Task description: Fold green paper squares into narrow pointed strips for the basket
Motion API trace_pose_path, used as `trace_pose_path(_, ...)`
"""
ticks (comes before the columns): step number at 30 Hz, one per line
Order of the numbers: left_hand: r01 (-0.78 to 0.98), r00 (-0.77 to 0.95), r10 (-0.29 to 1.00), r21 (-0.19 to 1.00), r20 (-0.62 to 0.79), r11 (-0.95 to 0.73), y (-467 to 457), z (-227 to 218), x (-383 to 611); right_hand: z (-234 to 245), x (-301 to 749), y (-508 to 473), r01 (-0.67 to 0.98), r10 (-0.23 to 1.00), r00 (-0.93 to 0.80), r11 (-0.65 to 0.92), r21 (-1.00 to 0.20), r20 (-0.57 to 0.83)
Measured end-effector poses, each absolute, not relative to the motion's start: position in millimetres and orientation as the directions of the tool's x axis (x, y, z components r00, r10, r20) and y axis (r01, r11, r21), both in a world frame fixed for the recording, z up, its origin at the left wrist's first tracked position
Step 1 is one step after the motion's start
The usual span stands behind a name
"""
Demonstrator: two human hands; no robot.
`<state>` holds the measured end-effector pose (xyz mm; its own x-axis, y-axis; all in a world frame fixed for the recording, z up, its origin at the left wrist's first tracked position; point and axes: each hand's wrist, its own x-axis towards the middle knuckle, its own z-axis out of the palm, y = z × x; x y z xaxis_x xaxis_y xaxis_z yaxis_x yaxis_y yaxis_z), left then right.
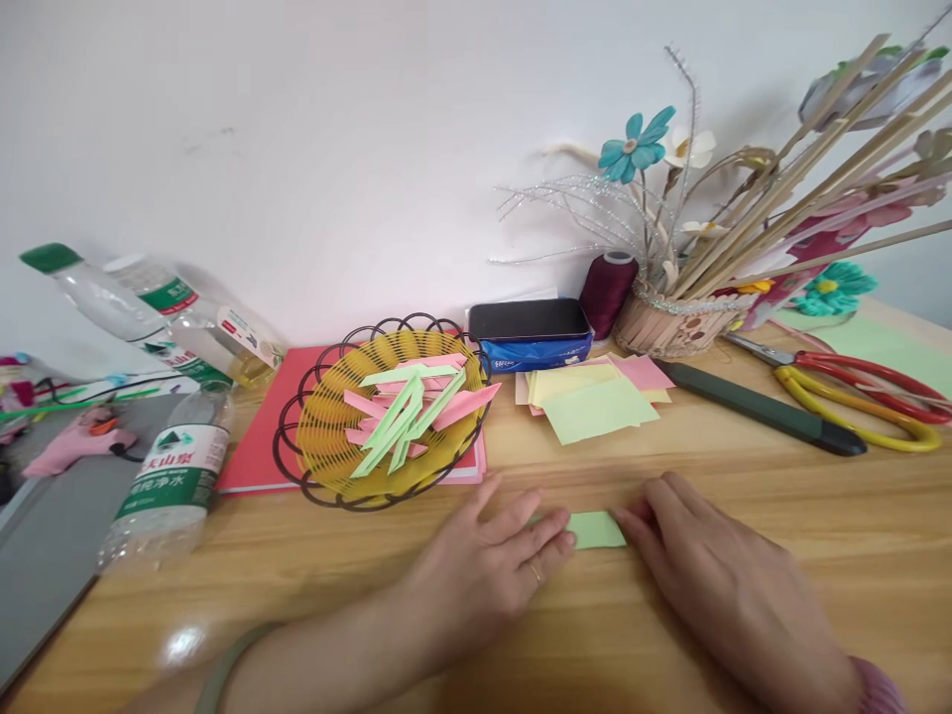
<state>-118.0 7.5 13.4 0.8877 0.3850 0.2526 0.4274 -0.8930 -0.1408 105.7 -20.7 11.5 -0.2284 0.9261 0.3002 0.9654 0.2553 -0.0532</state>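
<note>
A folded strip of green paper (597,530) lies on the wooden table in front of me. My left hand (500,555) rests palm down with its fingers spread, their tips over the strip's left end. At the right end, my right hand (714,565) is closed, thumb and index finger pinching the paper's edge. Beyond the hands is a loose stack of pink, yellow and green paper squares (601,409). Folded pink and green paper strips (398,421) fill a yellow woven basket (327,372) with a dark looped rim, which sits on red paper (260,436).
Plastic bottles (175,486) and a pink glue gun (78,441) are at the left. A phone (530,319) lies on a blue tissue pack (535,354) beside a maroon thread spool (608,288). A flower basket (661,322), a dark green utility knife (759,402) and scissors (855,397) occupy the right.
</note>
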Motion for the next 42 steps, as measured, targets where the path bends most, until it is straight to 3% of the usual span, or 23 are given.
trace_pose_path(2, 0.436, 0.887, 0.396, -0.148, 0.238, -0.888, 5.4, 13.9, -117.5, 13.3, 109.2, -25.0, 0.965, 0.918, -0.224, 0.256, -0.057, 0.328)
trace_pose_path(4, 0.447, 0.885, 0.406, -0.166, 0.229, -0.879, 2.3, 14.3, -116.1, 14.7, 108.3, -32.2, 0.929, 0.864, -0.321, 0.367, -0.047, 0.388)
trace_pose_path(6, 0.457, 0.882, 0.414, -0.194, 0.225, -0.868, -0.8, 14.1, -114.0, 13.7, 102.8, -40.8, 0.85, 0.761, -0.483, 0.526, 0.024, 0.434)
trace_pose_path(9, 0.46, 0.883, 0.415, -0.229, 0.219, -0.858, -4.1, 13.3, -111.0, 8.3, 93.4, -50.7, 0.748, 0.663, -0.646, 0.65, 0.138, 0.379)
trace_pose_path(24, 0.493, 0.863, 0.404, -0.328, 0.303, -0.806, -30.0, 14.8, -118.8, 11.1, 113.3, -43.9, 0.768, 0.736, -0.639, 0.625, 0.137, 0.225)
trace_pose_path(36, 0.535, 0.674, 0.431, 0.007, 0.599, -0.845, -13.2, 6.6, -117.2, 10.6, 150.4, -20.9, 0.798, 0.785, -0.601, 0.6, 0.059, 0.149)
trace_pose_path(38, 0.53, 0.699, 0.427, -0.014, 0.574, -0.848, -11.0, 8.2, -117.2, 10.3, 150.9, -20.0, 0.798, 0.791, -0.599, 0.602, 0.023, 0.125)
trace_pose_path(42, 0.485, 0.837, 0.409, -0.148, 0.364, -0.862, -8.0, 9.9, -118.0, 8.3, 148.7, -18.0, 0.793, 0.786, -0.605, 0.609, 0.01, 0.125)
